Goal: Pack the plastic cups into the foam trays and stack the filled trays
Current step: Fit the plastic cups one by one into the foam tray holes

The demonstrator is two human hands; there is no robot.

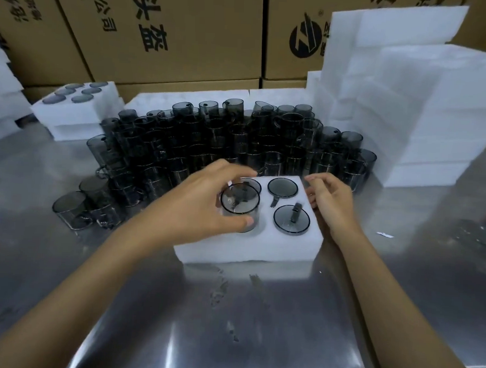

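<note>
The left hand point(207, 199) is gripping a smoky plastic cup point(239, 209) by its rim, fingers and thumb curled round it, and the cup is sitting only partly down in the near-left pocket of the foam tray point(250, 246) on the tabletop point(229, 323). The right hand point(331, 199) is resting on the tray's right edge, fingers loosely curled, holding nothing. Three cups are already sitting in other pockets. Suggested technique: keep the cup upright, align its handle with the slot, press evenly until the rim is flush, steady the tray meanwhile. Loose cups point(224, 143) are waiting behind; a filled tray stack point(76, 110) is standing far left.
</note>
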